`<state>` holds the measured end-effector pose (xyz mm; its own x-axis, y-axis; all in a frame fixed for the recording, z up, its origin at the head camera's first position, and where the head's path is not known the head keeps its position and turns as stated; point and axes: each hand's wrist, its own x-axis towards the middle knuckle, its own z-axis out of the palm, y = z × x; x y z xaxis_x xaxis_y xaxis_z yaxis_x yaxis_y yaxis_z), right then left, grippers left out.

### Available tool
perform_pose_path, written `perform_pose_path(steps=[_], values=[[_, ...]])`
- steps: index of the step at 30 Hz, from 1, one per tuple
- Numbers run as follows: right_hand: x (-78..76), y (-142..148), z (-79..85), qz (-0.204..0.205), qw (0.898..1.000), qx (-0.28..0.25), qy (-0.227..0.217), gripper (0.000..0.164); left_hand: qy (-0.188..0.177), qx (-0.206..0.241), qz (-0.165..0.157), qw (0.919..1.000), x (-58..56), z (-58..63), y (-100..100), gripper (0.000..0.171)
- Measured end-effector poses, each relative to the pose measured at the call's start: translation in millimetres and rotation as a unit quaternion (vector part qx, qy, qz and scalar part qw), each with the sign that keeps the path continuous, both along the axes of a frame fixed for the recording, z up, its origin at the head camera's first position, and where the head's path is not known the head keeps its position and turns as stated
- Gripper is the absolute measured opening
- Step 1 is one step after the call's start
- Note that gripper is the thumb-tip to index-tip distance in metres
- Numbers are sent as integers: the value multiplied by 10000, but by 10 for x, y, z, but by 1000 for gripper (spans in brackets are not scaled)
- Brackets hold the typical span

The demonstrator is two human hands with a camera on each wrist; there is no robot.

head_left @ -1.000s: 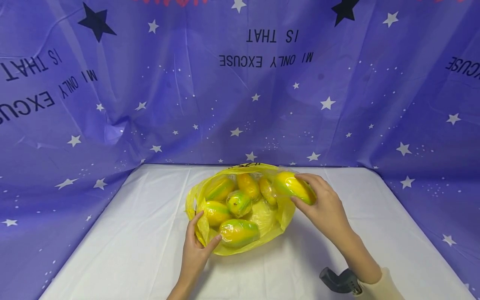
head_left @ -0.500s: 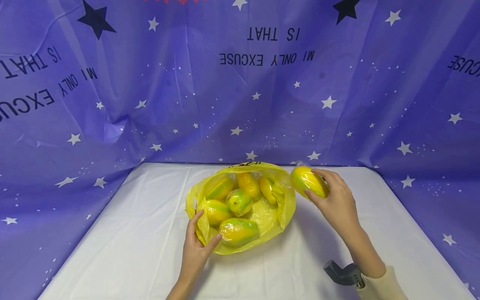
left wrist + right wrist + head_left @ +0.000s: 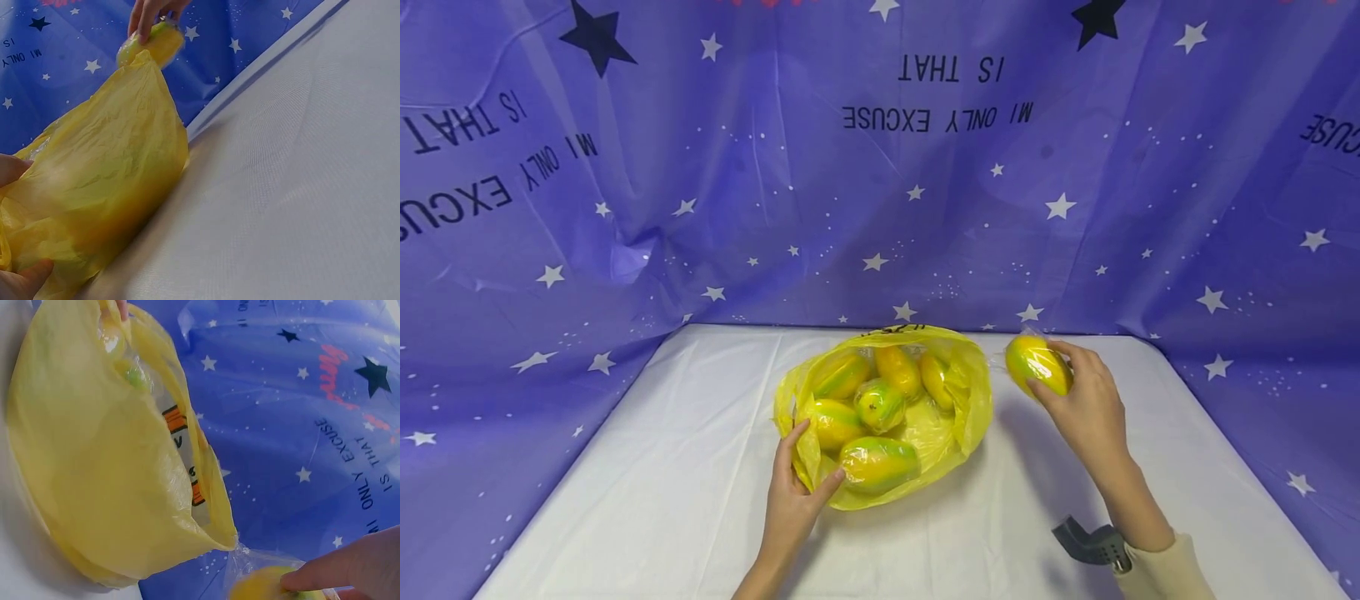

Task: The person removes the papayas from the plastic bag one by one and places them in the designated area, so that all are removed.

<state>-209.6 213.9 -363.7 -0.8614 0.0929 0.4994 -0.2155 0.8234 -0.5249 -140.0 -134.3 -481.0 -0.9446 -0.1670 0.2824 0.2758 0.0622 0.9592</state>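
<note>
My right hand (image 3: pixel 1088 408) grips a yellow-green papaya (image 3: pixel 1028 362) wrapped in clear film. It holds the fruit in the air, just right of a yellow plastic bag (image 3: pixel 976 408). With thumb and fingers, my left hand (image 3: pixel 790 492) holds the bag's left rim. The bag's mouth gapes upward, and several wrapped papayas (image 3: pixel 880 464) lie inside. From the left wrist, the bag's side (image 3: pixel 112 156) hides its contents, and the held papaya (image 3: pixel 164 45) shows beyond it. In the right wrist view, a finger lies on the papaya (image 3: pixel 259 584) at the bottom edge.
A white cloth (image 3: pixel 647 467) covers the table under the bag. Behind and at both sides hangs a purple-blue curtain (image 3: pixel 820 208) with stars and lettering. A dark wrist-worn device (image 3: pixel 1086 542) sticks out from the right wrist beside a cream sleeve (image 3: pixel 1172 571).
My right hand has carried the papaya rightward, from over the bag's right rim to outside it. The left hand and the bag have stayed in place.
</note>
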Motion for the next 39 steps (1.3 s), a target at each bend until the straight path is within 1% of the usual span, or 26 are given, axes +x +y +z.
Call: perform_pose_path(steps=[4, 12, 17, 21, 25, 30, 36, 39], values=[[-75, 38, -62, -53, 9999, -45, -109, 59, 23, -37, 23, 10000, -3, -13, -3, 85], [-303, 169, -207, -127, 9984, -318, -446, 58, 41, -91, 8, 10000, -10, -14, -7, 85], [-448, 219, -352, -228, 9957, -419, -794, 58, 36, -31, -28, 10000, -11, -4, -9, 84], [-538, 229, -463, -231, 9924, -441, -1126, 59, 10, -35, -59, 10000, -6, -1, -10, 84], [-587, 218, -544, -218, 9894, -475, -1354, 60, 0, -20, -96, 10000, -1, -3, -8, 84], [-608, 186, -615, -178, 9870, -455, -1530, 62, 1, -42, -36, 10000, 11, -12, -4, 84], [-628, 162, -662, -185, 9877, -403, -1497, 60, -13, 40, -140, 9999, 6, -2, -2, 83], [-641, 148, -692, -161, 9883, -374, -1468, 59, -16, -3, -120, 9999, 2, -4, -8, 83]])
